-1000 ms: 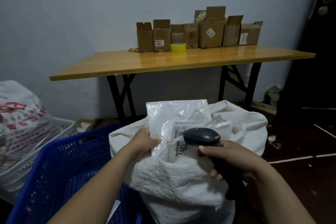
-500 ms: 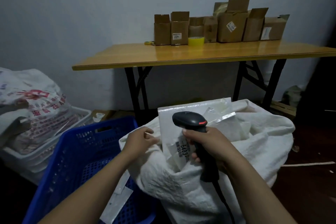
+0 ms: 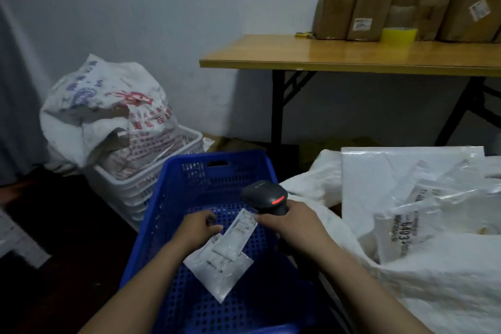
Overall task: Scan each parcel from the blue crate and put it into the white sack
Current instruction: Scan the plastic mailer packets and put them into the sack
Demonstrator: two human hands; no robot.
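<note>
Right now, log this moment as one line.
left hand: grips white parcel in blue crate | right hand: holds barcode scanner near parcel

Lower centre: the blue crate (image 3: 173, 192) is perforated hard plastic, the parcel (image 3: 221, 263) glossy crinkled plastic film, the scanner (image 3: 264, 195) matt black plastic. Lower right, the white sack (image 3: 423, 287) looks coarse and woven. Upper right, the table top (image 3: 339, 51) is glossy wood.

A parcel (image 3: 225, 260) in the crate (image 3: 162, 198), scanner (image 3: 264, 195) above it, sack (image 3: 406, 293) right of crate, baskets (image 3: 127, 190) behind-left, table (image 3: 352, 54) behind sack
</note>
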